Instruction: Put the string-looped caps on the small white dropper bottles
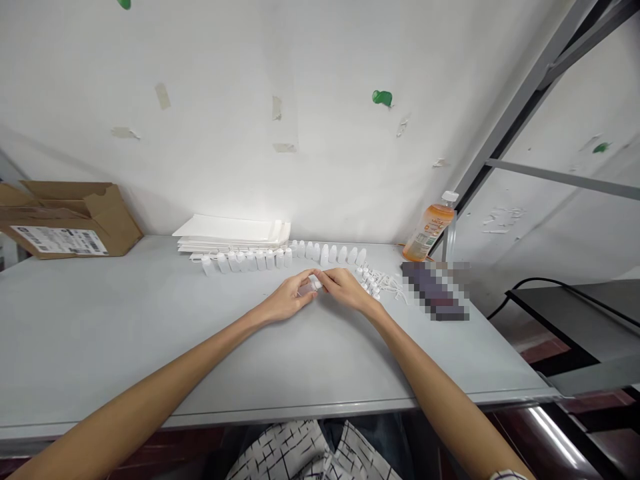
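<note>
Over the middle of the table, my left hand [284,299] is closed around a small translucent white dropper bottle [308,287], which lies tilted with its top to the right. My right hand [344,288] meets it there, thumb and fingers pinched at the bottle's top; what they hold is hidden. Behind my hands, a row of similar small bottles [250,261] stands upright on the left, and more small bottles [333,254] continue to the right. Small white caps [369,283] and thin white plastic pieces [393,285] lie loose beside my right hand.
White flat sheets or envelopes [230,230] are stacked against the wall. An open cardboard box [117,223] sits at the far left. On the right stand an orange drink bottle [429,230] and a blurred dark object [435,291], near a grey metal frame [520,87].
</note>
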The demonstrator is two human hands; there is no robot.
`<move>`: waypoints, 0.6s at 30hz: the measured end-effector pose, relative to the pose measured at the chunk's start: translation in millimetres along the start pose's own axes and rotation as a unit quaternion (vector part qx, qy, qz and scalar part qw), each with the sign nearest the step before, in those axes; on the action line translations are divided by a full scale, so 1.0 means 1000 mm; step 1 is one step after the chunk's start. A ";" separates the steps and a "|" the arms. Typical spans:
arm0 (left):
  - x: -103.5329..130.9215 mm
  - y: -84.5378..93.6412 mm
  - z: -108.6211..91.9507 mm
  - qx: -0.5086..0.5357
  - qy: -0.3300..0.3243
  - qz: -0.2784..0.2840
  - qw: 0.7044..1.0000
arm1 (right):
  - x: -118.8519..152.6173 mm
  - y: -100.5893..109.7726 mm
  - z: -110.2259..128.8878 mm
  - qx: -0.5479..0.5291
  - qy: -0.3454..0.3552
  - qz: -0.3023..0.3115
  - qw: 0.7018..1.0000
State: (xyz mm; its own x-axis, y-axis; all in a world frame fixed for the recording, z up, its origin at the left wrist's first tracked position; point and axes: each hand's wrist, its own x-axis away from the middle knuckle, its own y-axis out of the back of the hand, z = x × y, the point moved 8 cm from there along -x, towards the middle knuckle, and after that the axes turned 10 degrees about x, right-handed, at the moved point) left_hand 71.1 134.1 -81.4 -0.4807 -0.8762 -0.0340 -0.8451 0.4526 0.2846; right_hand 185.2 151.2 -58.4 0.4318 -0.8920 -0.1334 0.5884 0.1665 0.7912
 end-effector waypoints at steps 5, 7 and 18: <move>-0.001 0.000 0.000 -0.002 -0.003 -0.001 1.000 | 0.001 0.010 0.005 -0.062 0.003 -0.037 0.997; -0.001 0.002 0.000 0.009 -0.002 -0.005 1.000 | 0.003 0.014 0.006 -0.119 -0.007 -0.021 0.993; 0.000 0.004 0.004 0.028 0.011 -0.023 0.999 | 0.008 0.013 0.008 -0.174 -0.021 0.071 0.982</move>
State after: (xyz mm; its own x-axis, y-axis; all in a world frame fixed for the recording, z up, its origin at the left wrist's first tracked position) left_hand 66.7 136.6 -83.7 -0.4359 -0.8997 -0.0237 -0.8784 0.4196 0.2287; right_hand 190.8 142.9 -44.1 0.5022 -0.8647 -0.0054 0.7253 0.4179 0.5470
